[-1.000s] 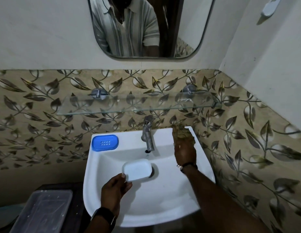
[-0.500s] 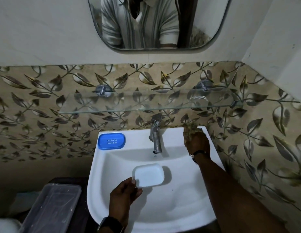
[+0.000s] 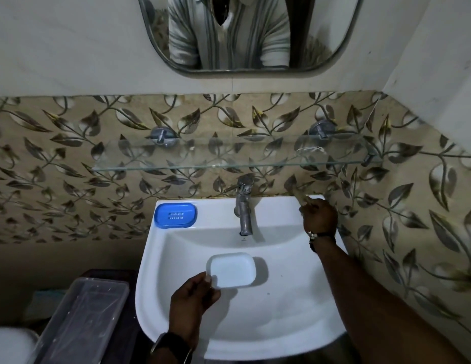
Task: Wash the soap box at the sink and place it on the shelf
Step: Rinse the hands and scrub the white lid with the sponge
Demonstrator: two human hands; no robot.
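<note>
Looks like pre-wash: pinching the white soap box by its corner in the left hand, just below the tap, right hand curled up right of the tap, can't tell if gripping anything. Next probably needs water on, then a scrub.

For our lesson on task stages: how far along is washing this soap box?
Done: little; the blue tray lies on the sink ledge. In hand: the left hand holds the white soap box over its basin, the right hand reaches the back corner. Left: no water at the tap yet; then the glass shelf.
</note>
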